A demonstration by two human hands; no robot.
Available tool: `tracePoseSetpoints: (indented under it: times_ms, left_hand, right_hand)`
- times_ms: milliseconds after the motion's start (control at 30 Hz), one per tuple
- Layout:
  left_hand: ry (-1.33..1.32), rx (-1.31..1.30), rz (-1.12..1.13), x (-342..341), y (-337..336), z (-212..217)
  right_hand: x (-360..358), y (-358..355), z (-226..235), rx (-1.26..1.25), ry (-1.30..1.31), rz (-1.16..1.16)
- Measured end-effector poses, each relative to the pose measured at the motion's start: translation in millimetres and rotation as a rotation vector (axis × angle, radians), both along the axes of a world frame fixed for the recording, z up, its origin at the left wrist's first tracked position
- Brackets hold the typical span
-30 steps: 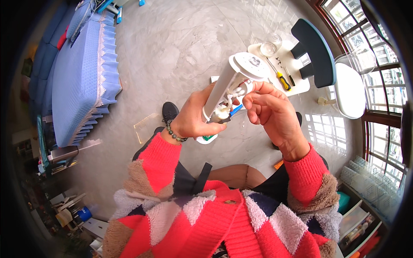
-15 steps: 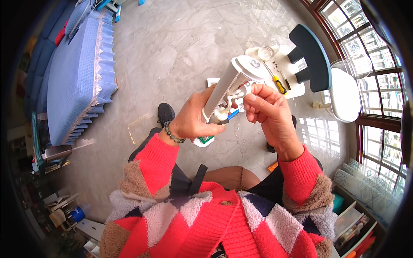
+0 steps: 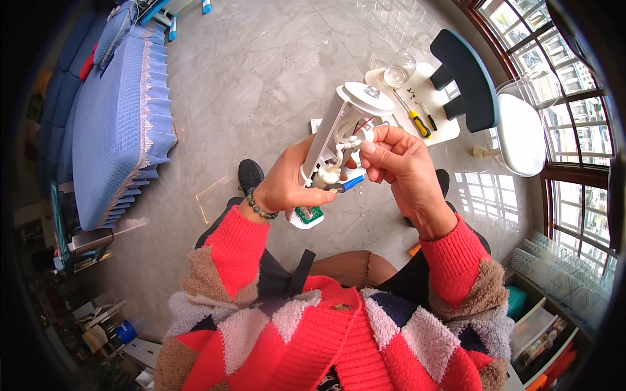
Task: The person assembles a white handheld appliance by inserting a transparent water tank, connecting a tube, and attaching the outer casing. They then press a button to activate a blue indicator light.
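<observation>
Left hand (image 3: 285, 181) grips the white device (image 3: 325, 137), right hand (image 3: 405, 164) pinches its small part (image 3: 367, 133), yellow screwdriver (image 3: 418, 122) and clear bowl (image 3: 396, 76) beyond.

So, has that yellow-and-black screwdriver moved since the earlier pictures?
No. Judged against the dark backrest, the yellow-and-black screwdriver keeps its place on the white surface; the whole view has just shifted slightly.

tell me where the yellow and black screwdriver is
The screwdriver lies right of centre in the head view, on the flat white surface with rounded corners, just left of a slim black tool.
</observation>
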State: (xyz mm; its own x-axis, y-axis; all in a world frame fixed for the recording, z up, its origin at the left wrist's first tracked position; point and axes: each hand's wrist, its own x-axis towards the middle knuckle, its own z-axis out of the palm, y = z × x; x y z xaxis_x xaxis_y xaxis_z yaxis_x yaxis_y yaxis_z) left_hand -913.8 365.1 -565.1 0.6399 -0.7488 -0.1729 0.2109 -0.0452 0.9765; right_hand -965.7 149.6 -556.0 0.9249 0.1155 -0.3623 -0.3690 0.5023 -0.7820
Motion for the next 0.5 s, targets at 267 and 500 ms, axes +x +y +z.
tracePoseSetpoints:
  times_ms: [267,500]
  left_hand:
    - [-0.064,0.014,0.034,-1.4,-1.4,-0.6]
    - [-0.191,0.07,0.069,-3.1,-3.6,-4.2]
  right_hand:
    - [-0.4,3.5,-3.5,0.007,0.007,-0.048]
    - [-1.7,5.6,-2.6,-0.019,-0.002,-0.046]
